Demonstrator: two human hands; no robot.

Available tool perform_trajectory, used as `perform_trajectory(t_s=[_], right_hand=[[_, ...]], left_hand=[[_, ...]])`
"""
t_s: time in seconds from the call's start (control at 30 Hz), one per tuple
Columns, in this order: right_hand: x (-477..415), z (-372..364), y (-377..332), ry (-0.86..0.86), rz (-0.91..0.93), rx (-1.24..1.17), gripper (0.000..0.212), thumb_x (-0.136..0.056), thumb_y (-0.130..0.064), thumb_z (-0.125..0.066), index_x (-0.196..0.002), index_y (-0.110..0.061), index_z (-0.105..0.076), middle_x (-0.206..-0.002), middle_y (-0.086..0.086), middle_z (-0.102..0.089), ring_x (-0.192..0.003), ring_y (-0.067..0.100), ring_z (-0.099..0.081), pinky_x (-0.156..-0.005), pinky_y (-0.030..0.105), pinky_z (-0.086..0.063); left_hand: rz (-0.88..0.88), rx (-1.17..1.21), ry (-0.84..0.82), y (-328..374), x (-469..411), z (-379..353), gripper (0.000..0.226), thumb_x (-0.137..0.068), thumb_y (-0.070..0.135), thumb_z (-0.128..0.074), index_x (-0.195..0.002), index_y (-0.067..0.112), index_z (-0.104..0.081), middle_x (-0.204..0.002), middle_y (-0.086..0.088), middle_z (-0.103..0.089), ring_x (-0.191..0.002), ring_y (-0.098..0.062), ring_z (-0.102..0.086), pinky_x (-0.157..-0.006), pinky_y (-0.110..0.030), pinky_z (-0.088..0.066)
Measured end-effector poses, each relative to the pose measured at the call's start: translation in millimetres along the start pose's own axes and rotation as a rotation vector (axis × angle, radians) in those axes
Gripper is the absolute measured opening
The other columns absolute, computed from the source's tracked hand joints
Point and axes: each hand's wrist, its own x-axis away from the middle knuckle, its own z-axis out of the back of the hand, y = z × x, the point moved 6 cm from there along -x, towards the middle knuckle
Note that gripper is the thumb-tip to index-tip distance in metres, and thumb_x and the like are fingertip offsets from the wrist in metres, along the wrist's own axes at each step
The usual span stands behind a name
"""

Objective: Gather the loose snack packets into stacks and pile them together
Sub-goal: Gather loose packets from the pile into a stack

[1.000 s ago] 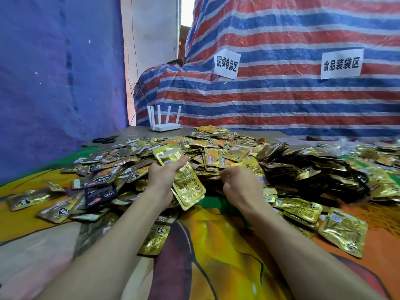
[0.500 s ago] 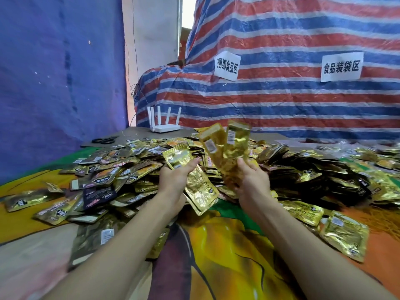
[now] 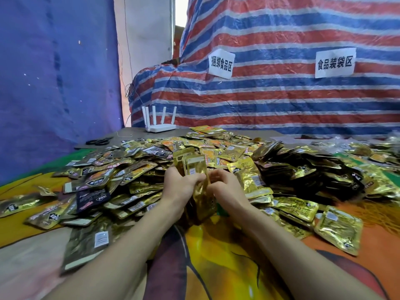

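A bundle of snack packets stands on edge at the near side of the counter, pressed between both hands. The packets are flat, crinkled gold-foil sachets; the front one shows a small white label near its top, and the tops fan out a little above the knuckles. The lower part of the bundle hangs between the wrists, its bottom edge blurred.

The left hand grips the bundle from its left side, with its fingers curled over the front face. The right hand grips it from the other side, its fingers bent in against the foil. Both forearms reach in from the bottom of the view.

Around the hands lies a wide heap of loose packets, gold ones mixed with darker brown and black ones, many overlapping at all angles. To the right, darker packets lie in rough rows. A single gold packet lies apart at the near right, and a dark packet with a white label lies at the near left.

A brightly printed cloth covers the counter. At the far edge stand a white router and black scissors. Behind hangs a red, white and blue striped tarp bearing two paper signs, and a blue sheet hangs on the left.
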Motion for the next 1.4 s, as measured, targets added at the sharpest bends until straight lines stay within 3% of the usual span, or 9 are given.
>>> perform_trajectory(t_s=[0.13, 0.27, 0.43, 0.53, 0.63, 0.87, 0.97, 1.2, 1.4], right_hand=[[1.2, -16.2, -6.2, 0.027, 0.033, -0.512, 0.030, -0.079, -0.010, -0.050, -0.108, -0.010, -0.059, -0.095, 0.013, -0.069, -0.089, 0.025, -0.069, -0.077, 0.038, -0.057], [3.1, -22.8, 3.2, 0.056, -0.063, -0.865, 0.053, -0.067, -0.009, -0.044, -0.118, -0.010, -0.060, -0.101, 0.020, -0.071, -0.097, 0.036, -0.069, -0.090, 0.050, -0.057], [-3.1, -14.6, 11.3, 0.131, -0.190, -0.969, 0.033, -0.091, -0.009, -0.037, -0.101, -0.003, -0.068, -0.080, 0.013, -0.072, -0.076, 0.026, -0.069, -0.075, 0.037, -0.056], [-6.1, -5.0, 10.2, 0.226, -0.166, -0.809, 0.030, -0.091, -0.001, -0.045, -0.100, -0.005, -0.073, -0.098, 0.018, -0.073, -0.095, 0.031, -0.070, -0.087, 0.043, -0.059], [-4.0, 3.9, 4.3, 0.296, -0.063, -0.581, 0.021, -0.090, 0.000, -0.054, -0.096, -0.014, -0.068, -0.097, 0.011, -0.072, -0.087, 0.021, -0.071, -0.068, 0.032, -0.060], [14.2, 31.2, -37.2, 0.299, 0.186, 0.018, 0.014, -0.085, -0.013, -0.065, -0.097, -0.019, -0.063, -0.098, 0.001, -0.066, -0.093, 0.018, -0.066, -0.080, 0.044, -0.061], [25.5, 55.5, -45.3, 0.243, 0.210, 0.295, 0.016, -0.083, -0.008, -0.063, -0.094, -0.019, -0.065, -0.091, -0.005, -0.066, -0.090, 0.013, -0.064, -0.075, 0.033, -0.057], [45.7, 185.6, -37.4, 0.191, -0.153, 1.050, 0.009, -0.080, -0.015, -0.061, -0.079, -0.018, -0.070, -0.079, 0.003, -0.070, -0.076, 0.023, -0.067, -0.071, 0.036, -0.059], [68.7, 246.3, 4.6, 0.099, -0.409, 1.469, 0.017, -0.082, -0.007, -0.056, -0.068, -0.013, -0.047, -0.068, 0.006, -0.051, -0.064, 0.025, -0.054, -0.055, 0.027, -0.040]], left_hand=[[-0.241, 0.016, -0.057, 18.2, 7.5, -12.7, 0.024, -0.083, 0.000, -0.073, -0.096, 0.020, -0.072, -0.084, 0.004, -0.077, -0.082, -0.014, -0.074, -0.069, -0.026, -0.057], [-0.148, 0.106, -0.140, 7.3, 11.0, -18.0, 0.028, -0.081, -0.001, -0.075, -0.108, 0.006, -0.071, -0.091, -0.007, -0.077, -0.085, -0.022, -0.075, -0.073, -0.031, -0.059], [-0.167, -0.049, -0.301, 2.7, 15.2, -24.5, 0.025, -0.079, -0.014, -0.069, -0.100, -0.002, -0.071, -0.082, -0.004, -0.075, -0.074, -0.013, -0.071, -0.067, -0.022, -0.054], [-0.215, -0.135, -0.342, 6.0, 17.3, -27.4, 0.038, -0.076, -0.016, -0.072, -0.108, 0.003, -0.066, -0.084, 0.000, -0.073, -0.072, -0.003, -0.069, -0.063, -0.014, -0.050], [-0.237, -0.224, -0.365, 7.0, 15.4, -27.4, 0.030, -0.080, -0.017, -0.064, -0.089, 0.012, -0.066, -0.067, 0.010, -0.065, -0.059, -0.001, -0.060, -0.057, -0.016, -0.047], [-0.224, -0.212, -0.275, 4.9, 16.5, -24.7, 0.042, -0.078, -0.020, -0.059, -0.069, 0.021, -0.068, -0.061, 0.010, -0.069, -0.058, -0.001, -0.064, -0.054, -0.015, -0.051], [-0.217, -0.171, -0.334, 6.6, 20.1, -29.0, 0.018, -0.067, -0.003, -0.063, -0.077, 0.008, -0.071, -0.071, 0.003, -0.072, -0.064, -0.006, -0.068, -0.059, -0.018, -0.054], [-0.199, -0.117, -0.403, 8.4, 27.3, -34.0, 0.040, -0.058, 0.006, -0.055, -0.091, -0.015, -0.063, -0.079, -0.012, -0.067, -0.065, -0.014, -0.065, -0.065, -0.025, -0.054], [-0.187, -0.112, -0.403, 5.0, 26.4, -35.0, 0.032, -0.059, 0.007, -0.056, -0.087, -0.007, -0.065, -0.079, -0.010, -0.069, -0.073, -0.023, -0.067, -0.074, -0.036, -0.054]])
